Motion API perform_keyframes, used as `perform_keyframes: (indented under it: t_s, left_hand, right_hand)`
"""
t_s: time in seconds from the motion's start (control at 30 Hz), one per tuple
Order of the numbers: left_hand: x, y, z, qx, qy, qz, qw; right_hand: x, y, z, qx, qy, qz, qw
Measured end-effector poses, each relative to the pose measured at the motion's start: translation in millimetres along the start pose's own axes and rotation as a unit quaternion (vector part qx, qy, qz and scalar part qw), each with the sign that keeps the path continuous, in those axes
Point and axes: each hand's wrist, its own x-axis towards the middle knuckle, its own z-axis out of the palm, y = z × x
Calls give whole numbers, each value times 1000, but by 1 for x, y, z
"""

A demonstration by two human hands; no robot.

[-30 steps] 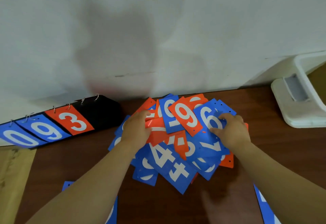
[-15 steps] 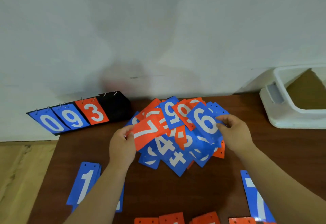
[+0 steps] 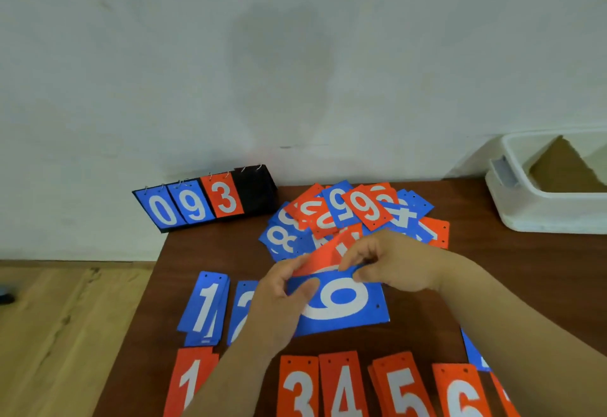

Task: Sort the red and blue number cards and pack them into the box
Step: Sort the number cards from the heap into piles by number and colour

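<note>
Head view: the left hand (image 3: 282, 288) grips the left edge of a blue rectangular card with a white 6 (image 3: 341, 301). The right hand (image 3: 391, 262) pinches its far edge, with a red card (image 3: 323, 257) tilted just behind. The mixed red-and-blue card pile (image 3: 354, 209) lies beyond, and the white plastic box (image 3: 532, 212) sits far right.

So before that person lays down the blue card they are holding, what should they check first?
1. Firm grip: left hand and right hand both pinch the blue card. Ok.
2. One card only: a red card sits right behind it between the hands. Not ok.
3. Digit read as 6 or 9: the card lies sideways. Cannot tell.
4. Blue row started: blue 1 pile and blue 2 pile lie side by side. Ok.
5. Free spot farther along that row: hidden by the hands. Cannot tell.
6. White box open: ok.
</note>
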Motion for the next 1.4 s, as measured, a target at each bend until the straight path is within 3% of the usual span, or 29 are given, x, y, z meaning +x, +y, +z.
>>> perform_keyframes:
  t_s: [0.07, 0.13, 0.2, 0.27, 0.43, 0.57, 0.63, 0.77, 0.87, 1.0, 1.4]
  left_hand:
    - [-12, -4, -5, 14, -6, 4, 1000]
    - [-20, -8, -16, -18, 42, -8, 999]
    - [-26, -13, -31, -55, 104, -31, 993]
    - [-30, -24, -51, -77, 165, -49, 982]
    - [-47, -48, -86, -157, 194, -75, 965]
    - [-57, -52, -98, -157, 141, -55, 976]
    - [-60, -54, -104, -168, 115, -43, 978]
    - [-59, -57, -109, -142, 41, -13, 989]
    - [-56, -55, -100, -95, -69, -8, 993]
    - [-54, -43, -76, -85, -218, -13, 972]
    - [-39, -11, 82, -28, -172, 3, 985]
  right_hand:
    - [0, -10, 12, 16, 23, 2, 1000]
    - [-1, -20, 29, 40, 109, 4, 993]
    - [-4, -33, 51, 97, 243, 33, 965]
    - [-8, -47, 82, 179, 312, 63, 931]
    - [4, -83, 179, 435, 221, 89, 868]
    - [20, -105, 212, 508, 249, 95, 819]
    - [21, -107, 212, 496, 279, 107, 815]
    - [6, -100, 203, 419, 313, 113, 845]
    - [-11, -88, 199, 355, 347, 130, 858]
    - [-33, -67, 192, 302, 388, 144, 859]
    - [-120, 62, 121, 293, 454, 186, 821]
